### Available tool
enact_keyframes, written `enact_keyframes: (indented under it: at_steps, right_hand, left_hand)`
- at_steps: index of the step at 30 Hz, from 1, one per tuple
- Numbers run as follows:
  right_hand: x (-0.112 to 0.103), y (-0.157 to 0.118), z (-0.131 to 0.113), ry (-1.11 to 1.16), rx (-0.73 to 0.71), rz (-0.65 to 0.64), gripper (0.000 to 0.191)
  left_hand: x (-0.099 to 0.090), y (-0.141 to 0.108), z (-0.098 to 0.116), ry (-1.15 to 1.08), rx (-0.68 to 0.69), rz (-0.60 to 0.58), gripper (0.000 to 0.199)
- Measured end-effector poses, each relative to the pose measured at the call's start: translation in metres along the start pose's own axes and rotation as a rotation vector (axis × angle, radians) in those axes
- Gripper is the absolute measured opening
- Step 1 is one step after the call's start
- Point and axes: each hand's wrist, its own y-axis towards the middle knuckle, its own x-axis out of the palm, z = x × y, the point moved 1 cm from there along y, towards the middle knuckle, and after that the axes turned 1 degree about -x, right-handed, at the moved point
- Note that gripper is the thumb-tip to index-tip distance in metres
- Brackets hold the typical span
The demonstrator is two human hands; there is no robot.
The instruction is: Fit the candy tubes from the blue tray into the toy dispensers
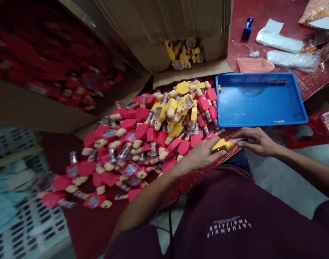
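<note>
Fingers of the right hand (257, 141) pinch the clear vial (233, 143) of a yellow toy (219, 145), while the left hand (204, 153) presses its fingers against the yellow body, a steady two-handed hold at the near edge of the red-and-yellow toy heap (142, 133), beside a blue plastic tray (261, 100).

Here we went: the head-worn camera looked forward and steeply down from just above the person's maroon T-shirt (220, 219), which filled the bottom of the frame. The blue plastic tray (261, 100) sat close in at the upper right, and the view ran past it to the open cardboard carton (164, 32) up and to its left. Just below the tray, the left hand (204, 153) and right hand (257, 141) came in near, seen from above.
</note>
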Motion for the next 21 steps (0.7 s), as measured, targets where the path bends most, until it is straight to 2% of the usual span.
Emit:
enact_keyframes:
  at_steps: [4, 8, 11, 13, 15, 17, 21]
  right_hand:
    - [0.003, -0.002, 0.002, -0.018, 0.038, 0.058, 0.027]
    - [0.006, -0.002, 0.007, 0.059, 0.144, 0.04, 0.031]
    - [0.007, 0.0, 0.013, 0.203, 0.357, -0.02, 0.035]
    - [0.008, 0.001, 0.016, 0.303, 0.554, -0.122, 0.035]
    - [0.009, 0.001, 0.017, 0.362, 0.68, -0.203, 0.037]
    - [0.01, 0.002, 0.016, 0.354, 0.644, -0.213, 0.039]
    - [0.008, 0.002, 0.01, 0.16, 0.22, -0.074, 0.036]
  left_hand:
    - [0.008, 0.0, 0.003, 0.252, -0.075, 0.088, 0.036]
    - [0.017, 0.001, 0.007, 0.462, -0.056, 0.059, 0.024]
    - [0.023, 0.001, 0.012, 0.553, -0.032, 0.056, 0.023]
    - [0.027, 0.001, 0.013, 0.582, -0.004, 0.053, 0.023]
    - [0.03, 0.0, 0.01, 0.551, 0.005, 0.055, 0.024]
    - [0.03, -0.001, 0.002, 0.446, -0.026, 0.068, 0.026]
    - [0.023, -0.001, -0.015, 0.042, -0.099, 0.061, 0.036]
